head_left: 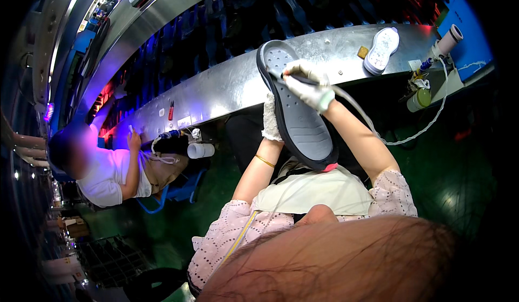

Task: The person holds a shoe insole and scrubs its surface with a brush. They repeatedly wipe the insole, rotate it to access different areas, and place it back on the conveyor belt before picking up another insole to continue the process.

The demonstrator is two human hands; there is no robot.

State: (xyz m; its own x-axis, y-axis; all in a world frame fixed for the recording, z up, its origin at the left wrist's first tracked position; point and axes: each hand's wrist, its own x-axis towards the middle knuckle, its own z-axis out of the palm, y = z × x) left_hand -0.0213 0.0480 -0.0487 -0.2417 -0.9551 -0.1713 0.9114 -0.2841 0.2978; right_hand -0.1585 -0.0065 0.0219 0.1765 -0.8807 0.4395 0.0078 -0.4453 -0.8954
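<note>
A large grey shoe sole [303, 115] with a black raised rim and small holes at its far end is held up tilted over my lap, its far end at the metal ledge. My left hand [271, 119], in a white knit glove, grips the sole's left edge, its fingers partly hidden behind it. Over the sole's far half, my right hand [309, 85], gloved with some fingertips bare, is closed round a thin dark tool [307, 79]. A pale hose [354, 103] trails from that hand to the right. The tool's tip is too small to make out.
On the metal ledge [227, 88] stand a white sole [381, 51] and a small brown block [363, 52]. A green-and-clear container [419, 100] and a pale tube [450, 38] hang at right. Dark strips curtain the far side. At left sits a co-worker [108, 175] near a white cup [200, 150].
</note>
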